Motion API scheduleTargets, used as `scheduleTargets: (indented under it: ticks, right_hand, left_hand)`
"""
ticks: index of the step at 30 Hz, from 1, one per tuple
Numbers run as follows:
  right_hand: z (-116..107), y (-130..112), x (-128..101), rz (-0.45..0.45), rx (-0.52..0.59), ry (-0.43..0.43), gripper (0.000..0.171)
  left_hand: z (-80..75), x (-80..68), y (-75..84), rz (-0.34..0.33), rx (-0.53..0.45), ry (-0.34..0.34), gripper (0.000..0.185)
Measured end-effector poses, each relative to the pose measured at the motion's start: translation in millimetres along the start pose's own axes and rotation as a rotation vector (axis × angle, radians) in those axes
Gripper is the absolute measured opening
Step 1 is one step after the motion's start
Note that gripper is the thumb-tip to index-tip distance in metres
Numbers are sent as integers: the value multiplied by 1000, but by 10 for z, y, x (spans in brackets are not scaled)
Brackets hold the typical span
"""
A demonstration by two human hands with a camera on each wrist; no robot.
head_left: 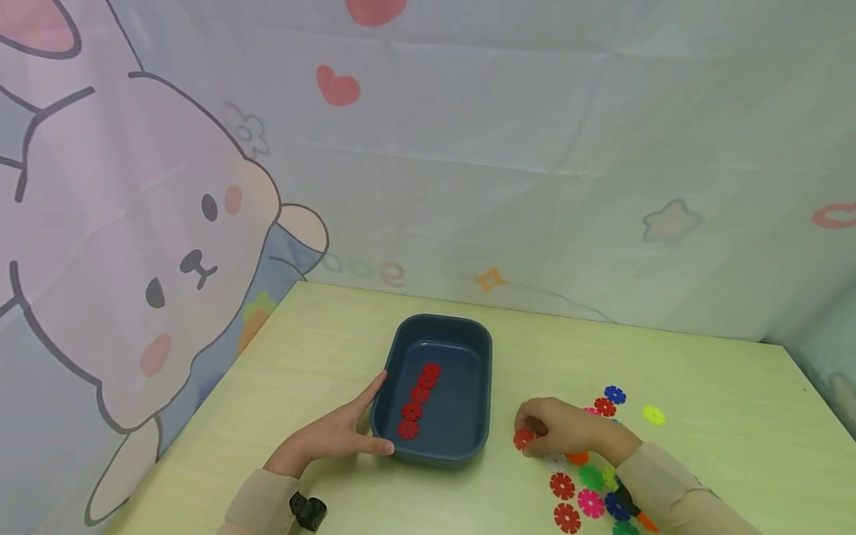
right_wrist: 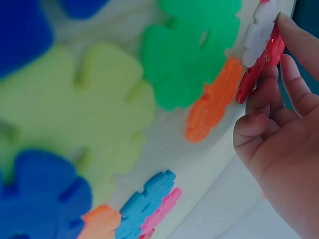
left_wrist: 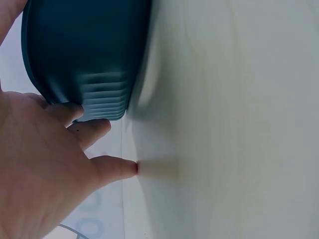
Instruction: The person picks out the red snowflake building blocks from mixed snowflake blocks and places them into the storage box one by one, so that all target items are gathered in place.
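The left hand (head_left: pixel 334 437) lies flat against the left side of the tray (head_left: pixel 480 357), fingers straight, thumb along the near corner; it grips nothing. In the left wrist view its fingertips (left_wrist: pixel 75 112) touch the tray's (left_wrist: pixel 84 50) ribbed wall, and one finger presses the tabletop (left_wrist: pixel 234 124) just beside it.

The dark blue tray sits on the pale green tabletop (head_left: pixel 321 349), near its middle. Inside it lies a row of red discs (head_left: pixel 419 400), running from the far middle toward the near left corner, each touching the next.

The right hand (head_left: pixel 558 426) is just right of the tray, fingers curled down onto a red disc (head_left: pixel 523 439) on the tabletop. The right wrist view shows the fingertips (right_wrist: pixel 294 37) pinching the red disc (right_wrist: pixel 259 67) at its edge, with a white disc (right_wrist: pixel 257 35) against it and an orange disc (right_wrist: pixel 214 102) just beside.

Around the right hand lies a scatter of discs (head_left: pixel 591 490): red, green, pink, blue, orange near the wrist, and a yellow disc (head_left: pixel 653 414) a little apart to the right.

A cartoon-printed curtain (head_left: pixel 468 148) hangs behind the tabletop.
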State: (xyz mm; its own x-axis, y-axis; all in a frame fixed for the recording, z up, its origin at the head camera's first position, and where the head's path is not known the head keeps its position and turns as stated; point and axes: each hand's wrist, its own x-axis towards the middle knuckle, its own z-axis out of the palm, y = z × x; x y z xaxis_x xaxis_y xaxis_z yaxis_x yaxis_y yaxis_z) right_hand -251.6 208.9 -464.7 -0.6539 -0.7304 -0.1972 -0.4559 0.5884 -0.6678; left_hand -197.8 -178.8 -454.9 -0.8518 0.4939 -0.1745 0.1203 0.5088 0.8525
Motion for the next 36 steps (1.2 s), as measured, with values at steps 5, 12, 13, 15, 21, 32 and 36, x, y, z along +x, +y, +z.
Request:
scheduleTargets:
  ticks: [5, 12, 13, 15, 21, 32, 36]
  right_hand:
    - [5, 24, 10, -20, -3, 17, 22]
    - [12, 36, 7, -16, -15, 34, 23]
    - [14, 38, 5, -19, -16, 34, 23]
    - [17, 46, 2, -18, -18, 34, 23]
    - [27, 74, -9, -28, -13, 33, 23]
    - [18, 87, -29, -7, 13, 19, 29]
    - [13, 77, -32, -10, 16, 16, 30]
  left_hand:
    - [1, 5, 3, -6, -5, 0, 108]
    - [3, 12, -5, -7, -2, 3, 109]
    - [3, 12, -6, -6, 0, 4, 109]
    - [3, 13, -10, -4, 2, 5, 109]
    - [9, 12, -13, -1, 9, 3, 109]
    - [20, 15, -19, -6, 3, 4, 109]
    - [21, 17, -19, -3, 6, 6, 109]
